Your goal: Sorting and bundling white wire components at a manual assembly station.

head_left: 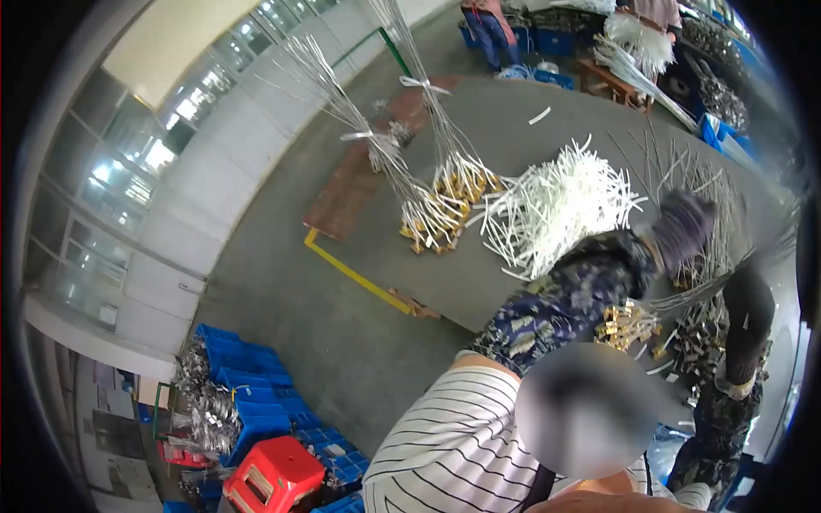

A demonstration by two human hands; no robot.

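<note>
My left hand (pixel 682 227), in a purple-grey knit glove, reaches over thin grey wires (pixel 714 188) spread along the table's right side. Its fingers are turned away and hidden. My right hand (pixel 747 303), in a dark glove, is closed around a bundle of wires (pixel 697 297) at the table's right edge. Brass-coloured metal ends (pixel 629 327) of the bundle fan out near my body. Beneath the right hand lies a heap of dark and silver metal pieces (pixel 694 338). Left of my left hand is a large pile of short white sleeves (pixel 560 205).
Two tied wire bundles with brass ends (pixel 436 227) lie on the grey table (pixel 505 111), farther left. A red stool (pixel 274 474) and blue crates (pixel 252 385) stand on the floor at lower left. Two people (pixel 490 34) are beyond the far edge, by more wire stock.
</note>
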